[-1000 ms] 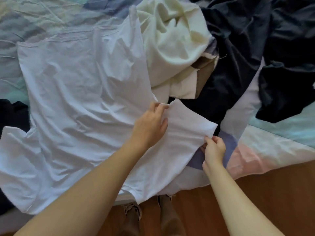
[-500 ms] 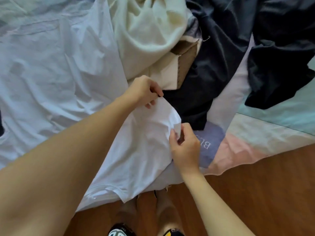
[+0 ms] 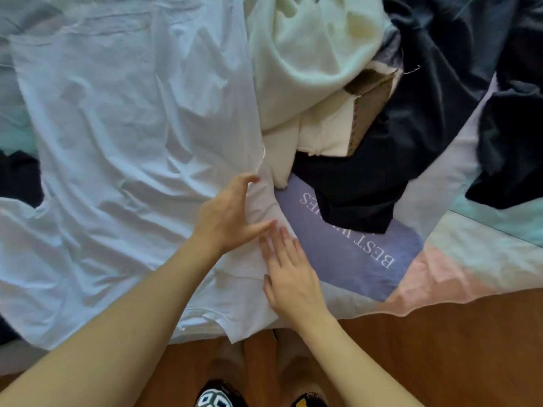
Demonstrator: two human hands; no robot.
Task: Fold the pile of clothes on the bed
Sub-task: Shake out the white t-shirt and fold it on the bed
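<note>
A white T-shirt [image 3: 117, 171] lies spread flat across the bed, its right sleeve folded in over the body. My left hand [image 3: 226, 218] rests on that folded sleeve with fingers stretched out and the thumb at the fold's upper edge. My right hand [image 3: 291, 277] lies flat just below it, straight fingers pressing the shirt's right edge. To the right is the unfolded pile: a cream garment [image 3: 308, 54] on top of beige pieces, and dark navy clothes [image 3: 440, 98] beyond.
The pastel patchwork bedspread [image 3: 367, 254] carries the words "BEST WISHES" beside my right hand. Another dark garment [image 3: 17, 177] peeks out under the shirt at the left. The bed's edge meets a wooden floor [image 3: 440, 348], where my feet [image 3: 220, 398] stand.
The right sleeve, earlier pinched and stretched out to the right by both hands, has been folded in over the shirt. Both hands have let go and now lie flat on it.
</note>
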